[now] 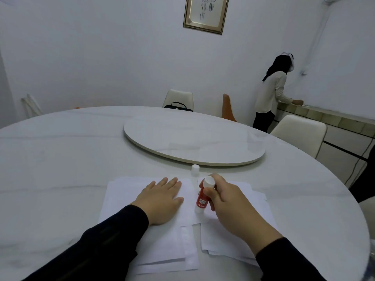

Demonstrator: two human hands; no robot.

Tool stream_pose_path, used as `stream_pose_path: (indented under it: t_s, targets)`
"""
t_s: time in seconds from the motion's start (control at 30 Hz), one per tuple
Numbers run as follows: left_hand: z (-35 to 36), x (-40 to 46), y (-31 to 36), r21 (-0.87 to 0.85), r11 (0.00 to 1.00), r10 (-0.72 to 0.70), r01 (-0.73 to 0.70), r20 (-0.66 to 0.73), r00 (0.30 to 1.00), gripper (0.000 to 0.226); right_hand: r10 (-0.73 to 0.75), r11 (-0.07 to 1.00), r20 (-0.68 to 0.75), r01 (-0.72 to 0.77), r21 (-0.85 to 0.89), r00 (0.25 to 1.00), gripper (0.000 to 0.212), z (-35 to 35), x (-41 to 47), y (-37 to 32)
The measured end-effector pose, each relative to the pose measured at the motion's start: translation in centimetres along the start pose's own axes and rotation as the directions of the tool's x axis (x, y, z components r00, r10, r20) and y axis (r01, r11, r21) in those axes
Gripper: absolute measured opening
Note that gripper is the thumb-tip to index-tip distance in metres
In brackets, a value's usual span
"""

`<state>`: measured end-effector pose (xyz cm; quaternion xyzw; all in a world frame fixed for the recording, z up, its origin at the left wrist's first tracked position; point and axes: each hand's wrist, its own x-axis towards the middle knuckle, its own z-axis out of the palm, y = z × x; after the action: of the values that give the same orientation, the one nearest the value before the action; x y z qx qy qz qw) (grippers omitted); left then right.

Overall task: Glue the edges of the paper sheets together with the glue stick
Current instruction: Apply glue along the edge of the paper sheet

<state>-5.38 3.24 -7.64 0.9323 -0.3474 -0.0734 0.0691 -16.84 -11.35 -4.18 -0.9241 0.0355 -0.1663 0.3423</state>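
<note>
Several white paper sheets lie on the table in front of me, a left stack (162, 248) and a right stack (227, 238), overlapping near the middle. My left hand (160, 199) lies flat on the left stack, fingers spread. My right hand (229, 201) grips a red and white glue stick (203, 197), held nearly upright with its lower end on the paper's edge. The glue stick's white cap (195, 169) stands on the table just beyond the sheets.
The round white table (60, 159) carries a raised turntable (192, 138) in its middle. Chairs (300, 132) stand around the far side, one with a black bag (178, 106). A person (274, 94) stands at a counter on the right.
</note>
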Motion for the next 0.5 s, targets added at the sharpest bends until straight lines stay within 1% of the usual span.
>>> stream_pose_path:
  t_s: [0.17,0.2,0.23,0.27,0.3,0.33,0.37,0.4,0.43,0.5]
  targets:
    - [-0.1,-0.1,0.1,0.004,1.000,-0.005,0.005,0.008,1.000,0.058,-0.010,1.000,0.019,0.009,0.007,1.000,0.018,-0.4,-1.3,0.3]
    - [-0.1,-0.2,0.1,0.004,1.000,-0.005,0.005,0.010,1.000,0.058,0.001,1.000,0.021,-0.001,0.031,1.000,0.019,-0.4,-1.4,0.5]
    - [-0.1,-0.2,0.1,0.001,1.000,-0.004,0.004,0.012,1.000,0.058,0.014,0.995,-0.002,-0.014,0.097,1.000,0.020,-0.3,-1.4,0.8]
    - [-0.3,-0.3,0.1,-0.005,1.000,-0.005,0.005,0.019,1.000,0.057,0.045,0.974,-0.065,-0.029,0.226,0.997,0.022,-0.3,-1.4,1.1]
    - [-0.5,-0.3,0.1,-0.002,1.000,-0.008,0.008,0.037,0.999,0.056,0.109,0.911,-0.158,-0.035,0.410,0.981,0.025,-0.4,-1.3,1.4]
    - [-0.8,-0.3,0.1,0.027,0.999,-0.021,0.019,0.061,0.998,0.055,0.211,0.796,-0.249,-0.019,0.605,0.945,0.029,-0.6,-1.2,1.7]
    - [-1.1,-0.3,0.2,0.080,0.996,-0.056,0.050,0.078,0.995,0.054,0.328,0.658,-0.295,0.008,0.753,0.897,0.031,-0.9,-1.0,2.0]
    - [-1.3,-0.4,0.4,0.147,0.984,-0.109,0.097,0.072,0.991,0.053,0.426,0.541,-0.289,0.015,0.841,0.858,0.032,-1.2,-0.8,2.3]
    - [-1.7,-0.5,0.4,0.205,0.965,-0.177,0.164,0.046,0.983,0.052,0.488,0.473,-0.255,-0.007,0.881,0.834,0.033,-1.2,-0.7,2.4]
    - [-2.5,-0.8,0.1,0.226,0.927,-0.302,0.298,-0.018,0.953,0.049,0.534,0.410,-0.191,-0.054,0.910,0.824,0.032,-1.0,-0.5,2.8]
